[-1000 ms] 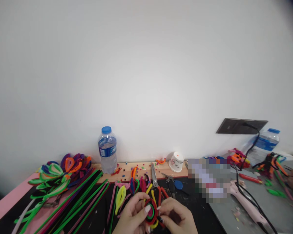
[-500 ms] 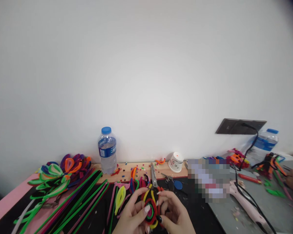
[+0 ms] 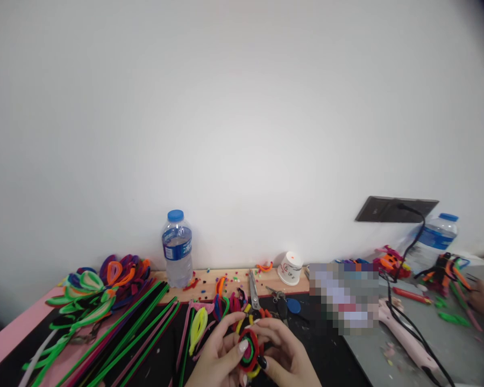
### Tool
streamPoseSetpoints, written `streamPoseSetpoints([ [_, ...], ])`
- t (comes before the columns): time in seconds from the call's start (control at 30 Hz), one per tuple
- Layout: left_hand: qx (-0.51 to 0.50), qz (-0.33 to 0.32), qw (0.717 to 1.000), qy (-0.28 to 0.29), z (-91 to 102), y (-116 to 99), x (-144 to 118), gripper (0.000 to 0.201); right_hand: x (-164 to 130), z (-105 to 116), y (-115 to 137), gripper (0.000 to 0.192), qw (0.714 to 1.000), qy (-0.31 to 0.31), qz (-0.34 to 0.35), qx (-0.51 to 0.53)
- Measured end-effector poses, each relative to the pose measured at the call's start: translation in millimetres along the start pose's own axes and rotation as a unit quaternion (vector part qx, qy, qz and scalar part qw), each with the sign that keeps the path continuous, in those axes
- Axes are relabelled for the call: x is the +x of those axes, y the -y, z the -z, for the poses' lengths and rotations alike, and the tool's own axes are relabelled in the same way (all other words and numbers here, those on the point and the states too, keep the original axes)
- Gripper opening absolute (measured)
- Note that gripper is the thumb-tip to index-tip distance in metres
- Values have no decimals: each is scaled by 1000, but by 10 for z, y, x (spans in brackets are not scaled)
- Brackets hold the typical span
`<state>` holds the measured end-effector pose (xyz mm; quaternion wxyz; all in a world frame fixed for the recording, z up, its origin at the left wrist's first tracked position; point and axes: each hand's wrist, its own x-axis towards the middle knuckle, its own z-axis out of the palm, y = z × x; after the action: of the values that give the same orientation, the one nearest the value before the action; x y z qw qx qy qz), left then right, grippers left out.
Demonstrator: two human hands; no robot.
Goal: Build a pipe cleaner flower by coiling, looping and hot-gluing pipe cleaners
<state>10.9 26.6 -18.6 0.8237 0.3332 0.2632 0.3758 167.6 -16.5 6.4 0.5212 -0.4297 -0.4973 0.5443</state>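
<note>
Pinching our coiled pipe-cleaner disc (image 3: 249,352) | left hand (image 3: 218,357) fingers closed on it | right hand (image 3: 284,357) fingers closed round its edge | scissors (image 3: 254,293) just behind

wall (image 3: 242,107): plain white | socket plate (image 3: 395,209): dark, right | table (image 3: 8,338): pink edge

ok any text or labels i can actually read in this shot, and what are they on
Water bottle, blue label: white print, too blurred to read.
Paper cup lying on its side: a red mark, too small to read.
Second water bottle at far right: blue label, print unreadable.
Pixelated patch on the table: nothing legible.
Left hand and right hand hold a pipe-cleaner coil that bears no text.
</note>
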Motion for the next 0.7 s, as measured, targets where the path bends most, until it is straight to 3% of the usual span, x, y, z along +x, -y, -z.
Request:
streamPoseSetpoints([
  [0.33,-11,4,1000,-1,-71,-57,-42,51,-8,-63,72,51,995,85,-13,52],
  [0.7,-24,13,1000,1,-85,-74,-54,48,6,-70,48,63,994,107,-6,34],
])
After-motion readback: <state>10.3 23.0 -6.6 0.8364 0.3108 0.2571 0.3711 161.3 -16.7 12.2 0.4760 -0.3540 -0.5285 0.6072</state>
